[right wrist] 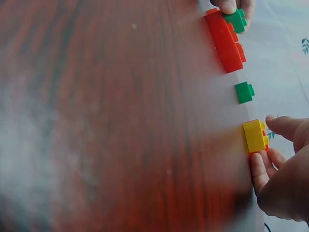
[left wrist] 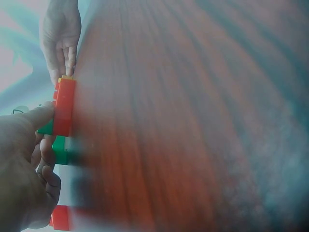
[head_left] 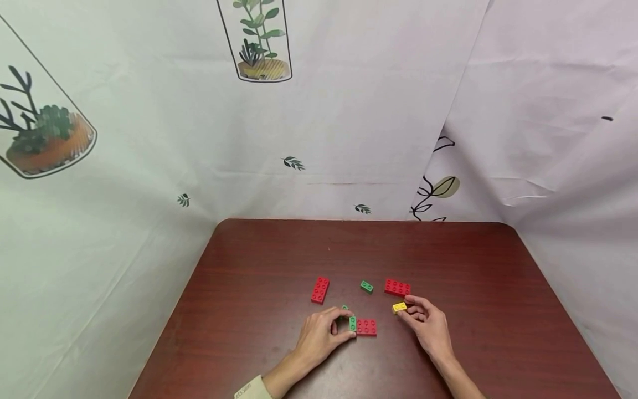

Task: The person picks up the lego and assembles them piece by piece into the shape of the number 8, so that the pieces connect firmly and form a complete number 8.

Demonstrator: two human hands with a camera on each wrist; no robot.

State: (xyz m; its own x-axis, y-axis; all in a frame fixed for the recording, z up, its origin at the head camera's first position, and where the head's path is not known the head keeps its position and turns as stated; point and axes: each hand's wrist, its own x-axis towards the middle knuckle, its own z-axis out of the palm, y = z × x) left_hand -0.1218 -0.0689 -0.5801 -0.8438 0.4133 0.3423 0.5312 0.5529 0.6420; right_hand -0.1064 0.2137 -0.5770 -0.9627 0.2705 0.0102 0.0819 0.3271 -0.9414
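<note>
My left hand (head_left: 319, 332) pinches a small green brick (head_left: 352, 323) between thumb and fingers, at the left end of a red brick's top (head_left: 366, 327). The right wrist view shows this green brick (right wrist: 235, 21) against the studs of the red one (right wrist: 226, 43). With thumb and index finger, my right hand (head_left: 430, 327) holds a small yellow brick (head_left: 399, 307) by its right end. Whether the yellow brick touches the table cannot be told. Another green brick (head_left: 345, 307) is partly hidden behind my left fingers.
A red brick (head_left: 320, 290) lies at the left, and another red brick (head_left: 397, 287) lies just behind the yellow one. Between them is a loose green brick (head_left: 366, 287). The brown table (head_left: 279, 249) meets a hanging white patterned cloth (head_left: 324, 127) at its far edge.
</note>
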